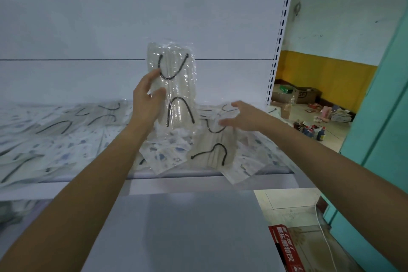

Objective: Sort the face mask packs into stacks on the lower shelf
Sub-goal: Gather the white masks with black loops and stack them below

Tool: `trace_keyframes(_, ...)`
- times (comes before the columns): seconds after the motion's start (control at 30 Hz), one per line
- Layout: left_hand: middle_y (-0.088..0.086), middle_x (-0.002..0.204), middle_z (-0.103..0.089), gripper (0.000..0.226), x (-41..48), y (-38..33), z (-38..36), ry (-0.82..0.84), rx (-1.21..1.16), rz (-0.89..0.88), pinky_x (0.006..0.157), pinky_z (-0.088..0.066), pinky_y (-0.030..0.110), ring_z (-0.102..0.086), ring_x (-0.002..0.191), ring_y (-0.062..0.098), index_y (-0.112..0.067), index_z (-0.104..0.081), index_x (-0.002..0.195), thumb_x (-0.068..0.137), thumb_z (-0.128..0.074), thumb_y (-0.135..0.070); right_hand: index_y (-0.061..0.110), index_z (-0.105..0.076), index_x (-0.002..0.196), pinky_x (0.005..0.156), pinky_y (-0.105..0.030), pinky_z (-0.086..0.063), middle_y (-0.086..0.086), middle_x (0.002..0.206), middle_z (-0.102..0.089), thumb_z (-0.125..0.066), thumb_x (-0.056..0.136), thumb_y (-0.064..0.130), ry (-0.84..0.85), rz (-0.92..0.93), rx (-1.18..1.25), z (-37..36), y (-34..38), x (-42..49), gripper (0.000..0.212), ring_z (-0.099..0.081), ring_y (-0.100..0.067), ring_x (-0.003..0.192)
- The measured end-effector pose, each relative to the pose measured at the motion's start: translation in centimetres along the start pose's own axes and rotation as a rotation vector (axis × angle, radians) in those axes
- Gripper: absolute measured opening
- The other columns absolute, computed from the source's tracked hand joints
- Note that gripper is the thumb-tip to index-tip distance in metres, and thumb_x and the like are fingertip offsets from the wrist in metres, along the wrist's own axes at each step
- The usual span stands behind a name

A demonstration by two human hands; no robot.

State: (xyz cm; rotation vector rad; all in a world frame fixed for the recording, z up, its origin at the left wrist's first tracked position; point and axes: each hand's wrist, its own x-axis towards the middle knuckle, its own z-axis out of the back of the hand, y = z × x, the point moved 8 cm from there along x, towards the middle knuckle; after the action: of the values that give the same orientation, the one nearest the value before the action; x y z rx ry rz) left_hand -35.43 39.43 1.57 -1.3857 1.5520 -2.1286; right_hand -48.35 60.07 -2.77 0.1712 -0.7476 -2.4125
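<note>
White shelving back panel fills the upper view; perforated upright runs down its R edge.

Upper shelf: covered w/ loose face mask packs in clear wrap. Blue-printed packs are spread across the L and centre, overlapping, w/ no order. One plain white pack w/ black ear loops lies on top of these at centre-R, tilted. Several packs overhang the front edge.

Held pack: plain white masks w/ black loops, clear wrap. It is held upright in front of the back panel, above the shelf, clear of the pile.

Left hand: curled on the held pack; its L edge is pinched between thumb and fingers.

Right hand: fingers straight and spread, palm down, nothing gripped. It is positioned over the packs at the R end of the shelf; contact cannot be confirmed.

Lower shelf: grey surface, seen below and fwd of the upper shelf.

Red box is noted at lower R. Beyond the upright, cardboard boxes and bottles are seen on the floor. Teal panel is at far R.
</note>
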Motion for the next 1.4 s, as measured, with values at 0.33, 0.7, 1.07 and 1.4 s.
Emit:
trace_keyframes(0.33, -0.009, 0.120, -0.055, 0.039, 0.1, 0.2, 1.5, -0.044, 0.022, 0.044, 0.084, -0.037, 0.002, -0.049, 0.099, -0.015, -0.016, -0.057, 0.122, 0.089, -0.050, 0.003, 0.017, -0.024, 0.146, 0.103, -0.034, -0.034, -0.008, 0.144, -0.038, -0.070, 0.083, 0.025, 0.030, 0.101, -0.123, -1.1, 0.9, 0.1, 0.079, -0.037, -0.028, 0.130)
trace_keyframes(0.7, -0.009, 0.111, -0.058, 0.039, 1.7, -0.1, 5.8, -0.078, -0.001, 0.034, 0.089, -0.047, 0.020, -0.057, 0.092, -0.001, -0.021, -0.059, 0.112, 0.086, -0.050, 0.006, 0.035, -0.038, 0.137, 0.094, -0.026, -0.042, 0.017, 0.121, -0.054, -0.052, 0.083, -0.002, 0.388, 0.448, -0.201, -5.8, 6.4, -1.1, 0.067, -0.053, -0.022, 0.113)
trace_keyframes(1.07, -0.001, 0.121, -0.058, 0.038, 2.2, 0.5, 8.1, -0.103, -0.028, 0.049, 0.079, -0.042, 0.002, -0.057, 0.102, 0.008, -0.015, -0.057, 0.123, 0.090, -0.045, 0.001, 0.017, -0.059, 0.110, 0.063, -0.010, -0.044, 0.006, 0.078, -0.050, -0.063, 0.085, 0.002, -0.158, 0.378, 0.595, 3.3, 9.5, 0.9, 0.029, -0.055, -0.004, 0.064)
trace_keyframes(1.4, -0.003, 0.130, -0.046, 0.052, 1.1, -0.2, 6.4, 0.032, -0.059, -0.050, 0.103, -0.039, 0.023, -0.044, 0.119, 0.007, -0.012, -0.042, 0.134, 0.086, -0.060, -0.002, 0.015, -0.057, 0.098, 0.064, -0.026, -0.051, -0.003, 0.080, -0.056, -0.060, 0.088, 0.003, -0.287, 0.223, 1.138, -2.9, 14.7, 1.9, 0.017, -0.057, -0.015, 0.068)
